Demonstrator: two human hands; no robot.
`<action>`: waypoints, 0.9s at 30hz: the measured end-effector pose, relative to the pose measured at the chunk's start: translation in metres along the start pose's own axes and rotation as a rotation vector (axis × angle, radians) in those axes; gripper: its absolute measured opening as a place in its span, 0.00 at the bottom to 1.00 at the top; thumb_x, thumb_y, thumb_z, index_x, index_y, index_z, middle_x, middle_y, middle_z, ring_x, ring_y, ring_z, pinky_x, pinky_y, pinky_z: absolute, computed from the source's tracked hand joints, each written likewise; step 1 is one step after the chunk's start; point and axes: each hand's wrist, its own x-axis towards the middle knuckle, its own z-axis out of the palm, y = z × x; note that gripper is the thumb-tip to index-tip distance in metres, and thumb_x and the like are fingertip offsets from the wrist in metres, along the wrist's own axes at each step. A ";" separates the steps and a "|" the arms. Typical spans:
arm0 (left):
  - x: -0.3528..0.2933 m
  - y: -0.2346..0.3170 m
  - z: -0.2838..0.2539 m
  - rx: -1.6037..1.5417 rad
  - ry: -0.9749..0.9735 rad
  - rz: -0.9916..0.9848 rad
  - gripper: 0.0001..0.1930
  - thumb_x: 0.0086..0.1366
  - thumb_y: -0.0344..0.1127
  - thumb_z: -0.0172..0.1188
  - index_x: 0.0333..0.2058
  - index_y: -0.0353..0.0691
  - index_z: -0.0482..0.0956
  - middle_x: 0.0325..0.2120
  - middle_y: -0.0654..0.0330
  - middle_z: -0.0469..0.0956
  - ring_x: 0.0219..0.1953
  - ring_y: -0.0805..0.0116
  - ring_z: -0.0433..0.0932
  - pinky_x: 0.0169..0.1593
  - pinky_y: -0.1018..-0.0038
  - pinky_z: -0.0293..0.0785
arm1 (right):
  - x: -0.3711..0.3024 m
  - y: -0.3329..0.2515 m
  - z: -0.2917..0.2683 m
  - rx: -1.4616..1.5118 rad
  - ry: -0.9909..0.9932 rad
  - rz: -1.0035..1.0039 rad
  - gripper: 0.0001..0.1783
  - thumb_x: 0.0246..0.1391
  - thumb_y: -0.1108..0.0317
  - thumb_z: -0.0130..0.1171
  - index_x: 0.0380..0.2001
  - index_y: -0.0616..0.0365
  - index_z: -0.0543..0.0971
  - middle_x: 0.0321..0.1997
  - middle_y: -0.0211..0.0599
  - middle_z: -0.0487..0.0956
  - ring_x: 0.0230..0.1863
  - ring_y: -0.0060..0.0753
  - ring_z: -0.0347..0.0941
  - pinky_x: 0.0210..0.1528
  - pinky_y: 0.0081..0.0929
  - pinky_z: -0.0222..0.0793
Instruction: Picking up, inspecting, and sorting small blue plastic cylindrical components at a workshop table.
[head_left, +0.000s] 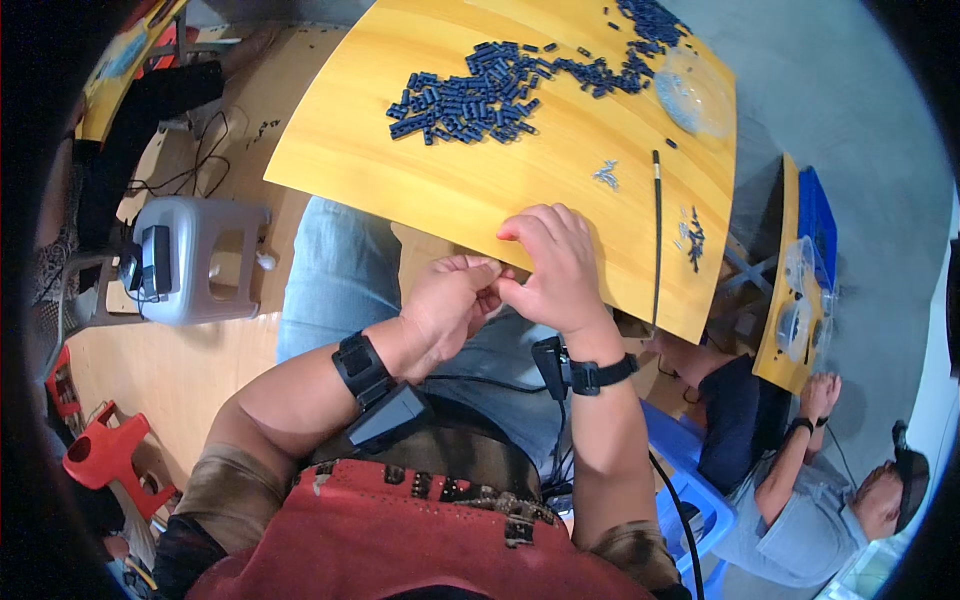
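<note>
Just off the near edge of the yellow table [380, 190], my left hand [445, 305] is closed in a pinch. What sits in its fingertips is mostly hidden; only a small dark spot shows between the two hands. My right hand [555, 265] is beside it, over the table edge, its thumb at the left fingertips and its index finger held apart from the thumb. Farther up the table lies a heap of small dark blue plastic pieces [465, 105]. A little pile of small silvery metal parts [606, 174] is beyond my right hand.
A thin black rod [657, 235] lies to the right, near small dark parts [695, 245]. A clear round dish [695, 95] stands at the far right. A grey stool [195, 260] is at left; another person [810, 500] sits at right by a table. Cables hang from my wrist straps.
</note>
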 end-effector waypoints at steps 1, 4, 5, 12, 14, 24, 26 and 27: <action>0.001 -0.001 -0.004 -0.008 -0.020 0.026 0.07 0.64 0.30 0.50 0.33 0.34 0.75 0.29 0.60 0.76 0.29 0.75 0.73 0.38 0.79 0.70 | -0.001 -0.001 0.002 -0.003 0.009 -0.009 0.20 0.25 0.69 0.62 0.30 0.51 0.71 0.31 0.31 0.70 0.38 0.39 0.66 0.39 0.34 0.58; 0.003 0.001 -0.011 0.080 -0.010 0.034 0.09 0.66 0.32 0.48 0.35 0.33 0.76 0.31 0.58 0.77 0.32 0.69 0.77 0.38 0.75 0.75 | -0.005 -0.008 0.001 -0.024 0.043 -0.002 0.19 0.26 0.68 0.62 0.29 0.52 0.72 0.30 0.32 0.70 0.37 0.40 0.66 0.39 0.35 0.59; 0.001 0.002 -0.009 0.101 0.023 0.019 0.09 0.66 0.32 0.49 0.35 0.33 0.76 0.31 0.59 0.77 0.32 0.70 0.77 0.38 0.75 0.74 | -0.008 -0.010 0.000 -0.032 0.054 0.019 0.17 0.27 0.68 0.63 0.28 0.53 0.72 0.30 0.33 0.70 0.37 0.40 0.66 0.39 0.35 0.60; -0.020 0.001 -0.007 0.405 -0.136 -0.184 0.09 0.62 0.34 0.55 0.35 0.34 0.76 0.30 0.59 0.78 0.31 0.73 0.77 0.37 0.82 0.74 | -0.066 -0.030 -0.002 0.188 0.053 0.144 0.11 0.35 0.68 0.63 0.26 0.58 0.75 0.26 0.39 0.73 0.32 0.44 0.70 0.33 0.34 0.67; -0.022 -0.003 -0.007 0.432 -0.134 -0.204 0.09 0.62 0.34 0.54 0.35 0.33 0.76 0.31 0.58 0.78 0.32 0.71 0.77 0.37 0.80 0.74 | -0.092 -0.028 -0.006 0.250 0.017 0.289 0.12 0.36 0.67 0.64 0.27 0.59 0.76 0.26 0.39 0.73 0.30 0.42 0.71 0.32 0.32 0.68; -0.022 -0.004 0.003 0.417 -0.075 -0.192 0.11 0.65 0.33 0.47 0.41 0.34 0.71 0.34 0.59 0.77 0.34 0.71 0.76 0.40 0.76 0.75 | -0.240 0.093 -0.022 0.493 0.420 1.174 0.13 0.42 0.68 0.67 0.31 0.62 0.79 0.25 0.27 0.76 0.25 0.17 0.68 0.30 0.16 0.65; -0.020 -0.006 0.005 0.415 -0.076 -0.201 0.11 0.65 0.33 0.48 0.41 0.34 0.71 0.34 0.59 0.77 0.34 0.71 0.76 0.40 0.77 0.75 | -0.248 0.115 -0.030 0.466 0.472 1.222 0.13 0.44 0.66 0.66 0.32 0.63 0.79 0.25 0.27 0.76 0.25 0.17 0.68 0.30 0.16 0.65; -0.019 -0.007 0.004 0.409 -0.077 -0.209 0.11 0.65 0.33 0.48 0.41 0.34 0.71 0.34 0.59 0.77 0.35 0.71 0.76 0.40 0.78 0.74 | -0.245 0.121 -0.032 0.474 0.678 1.260 0.10 0.46 0.68 0.64 0.32 0.61 0.79 0.25 0.25 0.75 0.23 0.15 0.67 0.26 0.14 0.62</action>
